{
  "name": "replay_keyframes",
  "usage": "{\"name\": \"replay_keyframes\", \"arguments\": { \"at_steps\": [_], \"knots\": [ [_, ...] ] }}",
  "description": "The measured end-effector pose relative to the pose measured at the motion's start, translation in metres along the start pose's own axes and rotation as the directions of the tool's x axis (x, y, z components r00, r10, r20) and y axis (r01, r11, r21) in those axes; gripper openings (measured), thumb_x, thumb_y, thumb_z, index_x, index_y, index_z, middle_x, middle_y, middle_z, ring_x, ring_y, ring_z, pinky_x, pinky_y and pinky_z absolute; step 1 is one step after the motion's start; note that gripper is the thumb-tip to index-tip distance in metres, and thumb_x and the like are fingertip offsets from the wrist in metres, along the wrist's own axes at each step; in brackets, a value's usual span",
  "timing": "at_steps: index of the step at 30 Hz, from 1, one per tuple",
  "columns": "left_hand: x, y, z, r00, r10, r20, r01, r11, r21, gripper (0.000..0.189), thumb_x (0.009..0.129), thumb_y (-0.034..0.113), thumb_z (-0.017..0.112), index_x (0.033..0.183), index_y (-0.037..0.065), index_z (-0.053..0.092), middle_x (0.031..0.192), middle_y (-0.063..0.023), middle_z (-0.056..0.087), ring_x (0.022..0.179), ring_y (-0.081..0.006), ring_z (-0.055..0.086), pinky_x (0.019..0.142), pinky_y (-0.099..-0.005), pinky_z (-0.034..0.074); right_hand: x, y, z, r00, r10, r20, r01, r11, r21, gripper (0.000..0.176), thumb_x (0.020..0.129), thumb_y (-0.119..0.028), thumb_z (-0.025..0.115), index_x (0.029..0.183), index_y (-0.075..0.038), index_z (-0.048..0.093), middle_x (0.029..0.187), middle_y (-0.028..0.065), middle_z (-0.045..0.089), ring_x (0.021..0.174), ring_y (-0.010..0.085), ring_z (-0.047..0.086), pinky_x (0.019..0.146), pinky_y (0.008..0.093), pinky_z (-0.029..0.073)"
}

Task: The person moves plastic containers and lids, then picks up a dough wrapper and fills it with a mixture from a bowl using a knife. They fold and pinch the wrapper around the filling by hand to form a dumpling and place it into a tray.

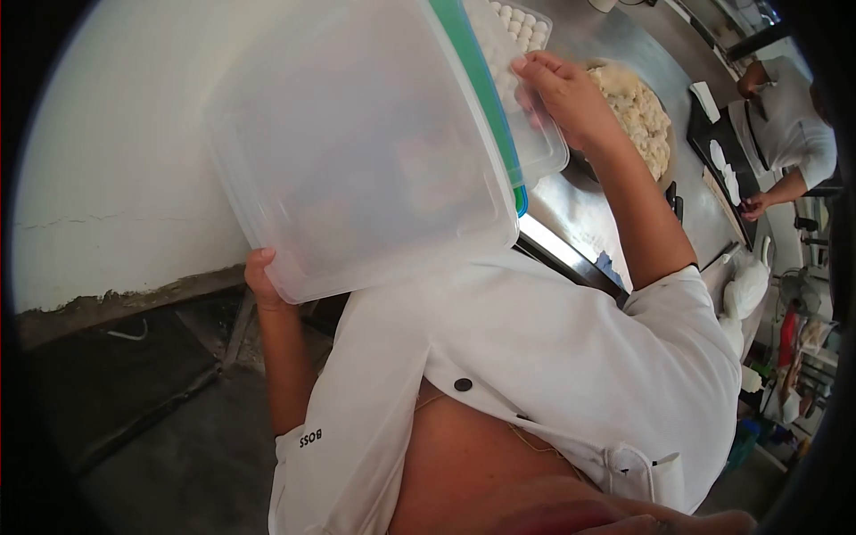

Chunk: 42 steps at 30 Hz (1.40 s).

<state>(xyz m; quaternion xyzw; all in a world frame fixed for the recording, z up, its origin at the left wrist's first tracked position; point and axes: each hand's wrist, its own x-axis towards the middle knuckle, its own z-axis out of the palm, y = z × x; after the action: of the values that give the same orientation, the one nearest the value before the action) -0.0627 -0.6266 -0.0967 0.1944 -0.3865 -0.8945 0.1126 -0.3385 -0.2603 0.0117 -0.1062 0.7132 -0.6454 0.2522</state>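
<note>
A large translucent plastic tub point(357, 152) with rounded corners is tilted up in front of my chest. My left hand point(261, 278) is closed on its near left corner, the thumb showing at the edge. Along the tub's right side runs a green panel with a blue edge point(495, 107). Beyond that, a second clear plastic piece point(546, 152) sticks out, and my right hand point(566, 98) is closed on its edge. Most of that piece is hidden behind the tub. A tray of white dough balls point(522, 27) lies just past my right hand.
A large round bowl of dough point(637, 116) stands on the metal table point(571, 214) beside my right forearm. Across the table a person in white point(785, 125) stands at a dark tray point(727, 165). A plastered wall point(116, 152) rises at left.
</note>
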Motion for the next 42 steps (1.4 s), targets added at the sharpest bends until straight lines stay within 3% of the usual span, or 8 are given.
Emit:
{"name": "replay_keyframes", "arguments": {
  "at_steps": [7, 8, 12, 16, 21, 32, 34, 42],
  "knots": [
    [0.001, 0.000, 0.000, 0.999, -0.045, 0.007, 0.045, 0.999, 0.028, 0.063, 0.075, 0.028, 0.055, 0.126, -0.008, 0.050, 0.115, -0.0221, 0.061, 0.104, -0.0352, 0.062, 0.088, -0.0436, 0.052, 0.011, -0.033, -0.088, 0.918, -0.219, -0.332, 0.192, 0.975, -0.111, 0.013, 0.091, -0.016, 0.057, 0.094, -0.004, 0.061, 0.074, 0.0009, 0.057, 0.059, 0.0096, 0.052, 0.052, 0.0234, 0.044],
    [0.001, -0.001, -0.006, 1.000, -0.022, -0.002, 0.022, 0.998, 0.065, 0.063, 0.075, 0.027, 0.055, 0.126, -0.008, 0.050, 0.113, -0.0219, 0.061, 0.102, -0.0348, 0.062, 0.086, -0.0430, 0.053, 0.017, -0.034, -0.121, 0.882, -0.217, -0.417, 0.071, 0.939, -0.338, 0.040, 0.086, -0.026, 0.058, 0.115, 0.002, 0.059, 0.083, 0.0072, 0.066, 0.064, 0.0180, 0.061, 0.060, 0.0306, 0.051],
    [-0.004, 0.003, -0.004, 0.999, -0.042, -0.015, 0.043, 0.992, 0.118, 0.060, 0.073, 0.025, 0.055, 0.123, -0.010, 0.051, 0.106, -0.0205, 0.063, 0.096, -0.0340, 0.063, 0.082, -0.0419, 0.054, 0.041, -0.025, -0.168, 0.691, -0.304, -0.656, 0.359, 0.932, -0.053, 0.018, 0.087, -0.019, 0.059, 0.096, -0.004, 0.065, 0.071, 0.0022, 0.060, 0.056, 0.0122, 0.054, 0.047, 0.0260, 0.041],
    [-0.006, 0.002, -0.013, 0.999, -0.042, 0.008, 0.041, 0.990, 0.133, 0.059, 0.073, 0.025, 0.056, 0.121, -0.010, 0.051, 0.103, -0.0201, 0.063, 0.093, -0.0339, 0.064, 0.081, -0.0425, 0.054, 0.115, 0.045, -0.205, 0.555, -0.216, -0.803, 0.176, 0.974, -0.140, 0.018, 0.088, -0.021, 0.053, 0.083, -0.008, 0.066, 0.067, 0.0029, 0.057, 0.052, 0.0151, 0.048, 0.046, 0.0326, 0.036],
    [-0.021, -0.001, -0.018, 0.997, -0.048, 0.053, 0.043, 0.995, 0.094, 0.062, 0.070, 0.023, 0.057, 0.122, -0.009, 0.051, 0.109, -0.0205, 0.062, 0.097, -0.0341, 0.063, 0.083, -0.0428, 0.054, 0.187, 0.099, -0.149, 0.743, -0.157, -0.651, 0.538, 0.719, 0.441, 0.011, 0.090, -0.009, 0.053, 0.094, 0.000, 0.059, 0.083, 0.0092, 0.061, 0.066, 0.0179, 0.057, 0.059, 0.0306, 0.051],
    [-0.036, 0.001, -0.020, 1.000, 0.011, 0.028, -0.014, 0.995, 0.100, 0.061, 0.071, 0.021, 0.056, 0.123, -0.010, 0.052, 0.116, -0.0212, 0.061, 0.105, -0.0354, 0.062, 0.090, -0.0436, 0.051, 0.166, 0.111, -0.024, 0.786, 0.200, -0.585, 0.140, 0.864, 0.484, 0.018, 0.086, -0.004, 0.052, 0.097, 0.011, 0.054, 0.077, 0.0229, 0.065, 0.056, 0.0271, 0.060, 0.046, 0.0401, 0.048],
    [-0.034, 0.002, -0.032, 1.000, 0.017, 0.025, -0.020, 0.991, 0.130, 0.060, 0.071, 0.021, 0.055, 0.122, -0.011, 0.053, 0.116, -0.0216, 0.061, 0.106, -0.0351, 0.061, 0.091, -0.0438, 0.051, 0.156, 0.101, -0.029, 0.799, 0.227, -0.558, -0.204, 0.974, 0.104, 0.028, 0.095, -0.018, 0.056, 0.086, 0.008, 0.061, 0.076, 0.0211, 0.065, 0.051, 0.0257, 0.057, 0.046, 0.0386, 0.049],
    [-0.035, 0.003, -0.024, 0.999, -0.021, 0.042, 0.015, 0.991, 0.136, 0.064, 0.072, 0.022, 0.055, 0.127, -0.010, 0.050, 0.119, -0.0217, 0.060, 0.108, -0.0362, 0.061, 0.093, -0.0443, 0.050, 0.160, 0.122, -0.049, 0.805, 0.033, -0.593, -0.361, 0.820, -0.444, 0.036, 0.085, -0.025, 0.060, 0.088, 0.010, 0.067, 0.088, 0.0299, 0.068, 0.079, 0.0358, 0.070, 0.068, 0.0420, 0.055]
  ]
}}
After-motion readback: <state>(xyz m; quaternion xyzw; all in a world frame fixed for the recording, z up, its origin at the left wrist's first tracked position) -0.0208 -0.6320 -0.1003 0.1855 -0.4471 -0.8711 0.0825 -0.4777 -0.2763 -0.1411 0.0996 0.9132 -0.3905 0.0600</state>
